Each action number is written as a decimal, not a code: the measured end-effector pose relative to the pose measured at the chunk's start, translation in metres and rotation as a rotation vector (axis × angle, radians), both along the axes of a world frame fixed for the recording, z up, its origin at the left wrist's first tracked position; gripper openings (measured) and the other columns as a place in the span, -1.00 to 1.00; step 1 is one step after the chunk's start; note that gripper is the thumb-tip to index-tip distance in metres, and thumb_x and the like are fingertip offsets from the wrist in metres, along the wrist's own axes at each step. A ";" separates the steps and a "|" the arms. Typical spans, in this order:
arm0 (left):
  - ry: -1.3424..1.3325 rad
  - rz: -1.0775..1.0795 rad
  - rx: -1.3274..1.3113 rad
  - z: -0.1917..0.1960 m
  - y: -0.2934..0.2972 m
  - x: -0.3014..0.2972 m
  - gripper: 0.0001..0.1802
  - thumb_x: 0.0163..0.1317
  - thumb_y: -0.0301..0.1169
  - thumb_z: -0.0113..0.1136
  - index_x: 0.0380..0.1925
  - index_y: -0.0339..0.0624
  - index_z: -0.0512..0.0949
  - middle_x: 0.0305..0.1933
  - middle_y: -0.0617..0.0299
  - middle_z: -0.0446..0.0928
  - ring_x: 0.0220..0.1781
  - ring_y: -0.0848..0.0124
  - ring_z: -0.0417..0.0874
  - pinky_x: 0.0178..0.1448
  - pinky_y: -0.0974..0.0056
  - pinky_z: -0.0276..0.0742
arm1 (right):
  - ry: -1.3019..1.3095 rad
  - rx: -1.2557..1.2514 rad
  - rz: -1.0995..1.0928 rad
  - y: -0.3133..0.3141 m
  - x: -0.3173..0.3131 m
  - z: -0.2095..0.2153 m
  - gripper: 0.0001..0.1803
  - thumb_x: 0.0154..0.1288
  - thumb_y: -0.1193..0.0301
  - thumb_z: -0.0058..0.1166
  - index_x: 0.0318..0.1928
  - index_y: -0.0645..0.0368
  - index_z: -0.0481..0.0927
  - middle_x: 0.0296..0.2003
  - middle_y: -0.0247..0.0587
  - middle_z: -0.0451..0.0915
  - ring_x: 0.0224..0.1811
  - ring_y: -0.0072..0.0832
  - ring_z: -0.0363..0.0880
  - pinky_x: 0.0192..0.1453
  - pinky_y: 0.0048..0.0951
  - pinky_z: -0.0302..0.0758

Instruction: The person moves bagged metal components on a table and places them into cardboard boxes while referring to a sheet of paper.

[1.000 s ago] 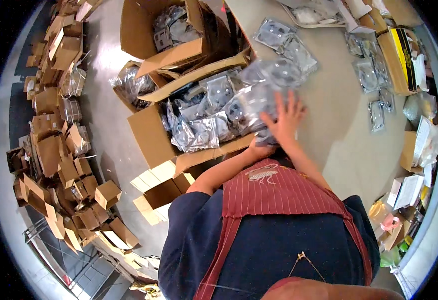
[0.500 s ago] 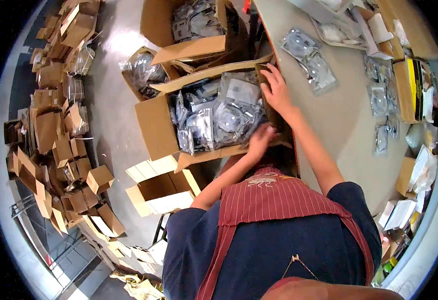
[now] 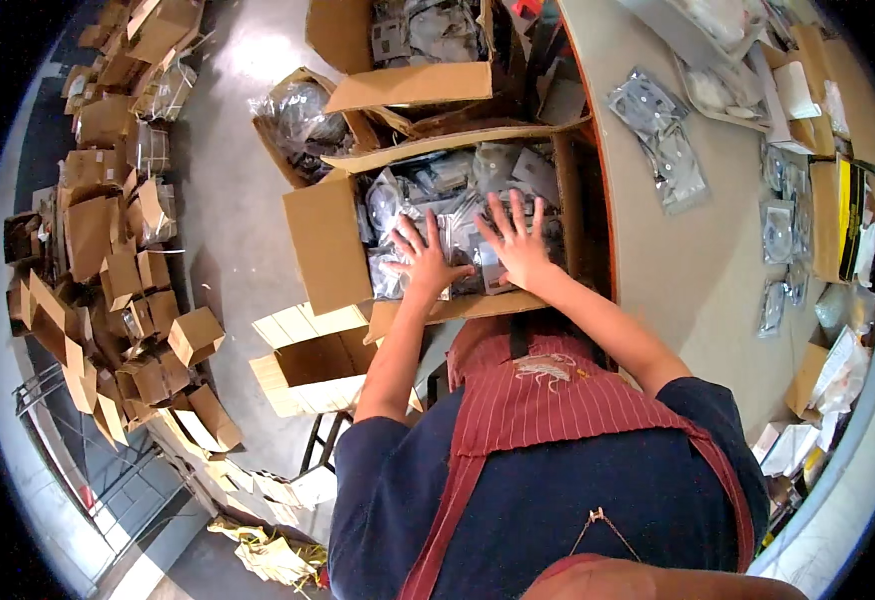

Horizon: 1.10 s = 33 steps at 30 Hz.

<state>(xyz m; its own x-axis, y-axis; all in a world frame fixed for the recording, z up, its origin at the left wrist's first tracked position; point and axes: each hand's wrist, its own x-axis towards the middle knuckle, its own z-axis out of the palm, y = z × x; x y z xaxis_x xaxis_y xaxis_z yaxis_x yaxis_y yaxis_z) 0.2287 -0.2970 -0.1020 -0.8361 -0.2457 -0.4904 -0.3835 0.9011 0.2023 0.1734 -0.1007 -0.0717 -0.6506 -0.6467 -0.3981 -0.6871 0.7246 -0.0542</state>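
Note:
In front of me stands an open cardboard box (image 3: 326, 245) with its flaps folded outward. Clear plastic packets (image 3: 448, 180) with dark and pale contents fill it. My left hand (image 3: 426, 262) lies with spread fingers on the packets in the left part of the box. Beside it, my right hand (image 3: 518, 240) rests on the packets farther right, fingers also fanned out. Neither hand grips anything. What the packets hold is hard to make out, and the lower layers are hidden.
Beyond lies another open box (image 3: 408, 88) of packets, with a smaller box (image 3: 276, 150) to its left. An open carton (image 3: 308, 365) sits at near left. The table (image 3: 678, 270) on my right bears bagged parts (image 3: 663, 140). Many cardboard boxes (image 3: 93, 240) line the left side.
My right hand has left the box's right edge and my left hand its near right corner. Both now lie spread over the packets. The view has shifted slightly.

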 end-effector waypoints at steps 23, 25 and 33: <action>-0.406 -0.041 -0.097 -0.017 0.014 -0.085 0.62 -0.53 0.36 0.56 0.58 0.24 -0.16 0.53 -0.37 -0.73 0.50 -0.54 -0.66 0.07 -0.88 -0.22 | -0.318 0.094 -0.070 0.013 -0.055 -0.092 0.68 -0.56 -0.32 0.52 0.54 -0.58 -0.43 0.58 -0.35 -0.63 0.58 0.28 -0.32 0.26 0.81 -0.51; -0.521 -0.033 -0.121 -0.011 0.022 -0.089 0.61 -0.48 0.38 0.55 0.58 0.30 -0.23 0.53 -0.34 -0.74 0.50 -0.52 -0.67 0.11 -0.86 -0.21 | -0.344 0.125 -0.056 0.015 -0.052 -0.091 0.68 -0.53 -0.36 0.49 0.54 -0.54 -0.47 0.57 -0.30 -0.64 0.58 0.28 -0.31 0.27 0.81 -0.47; -0.372 -0.054 -0.089 0.009 0.025 -0.080 0.68 -0.45 0.32 0.58 0.57 0.08 -0.33 0.55 -0.31 -0.70 0.52 -0.49 -0.64 0.14 -0.85 -0.24 | -0.264 -0.031 -0.004 0.055 -0.043 -0.052 0.39 -0.06 0.07 0.52 0.57 -0.42 -0.32 0.60 -0.20 -0.32 0.61 0.03 -0.22 0.42 0.62 -0.27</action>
<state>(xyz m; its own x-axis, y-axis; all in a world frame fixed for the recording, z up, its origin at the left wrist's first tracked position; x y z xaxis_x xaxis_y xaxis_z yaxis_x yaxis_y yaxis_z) 0.1488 -0.2724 -0.0928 -0.6177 -0.2610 -0.7418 -0.3671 0.9299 -0.0215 0.1300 -0.0459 -0.1241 -0.5292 -0.6589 -0.5346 -0.6434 0.7224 -0.2534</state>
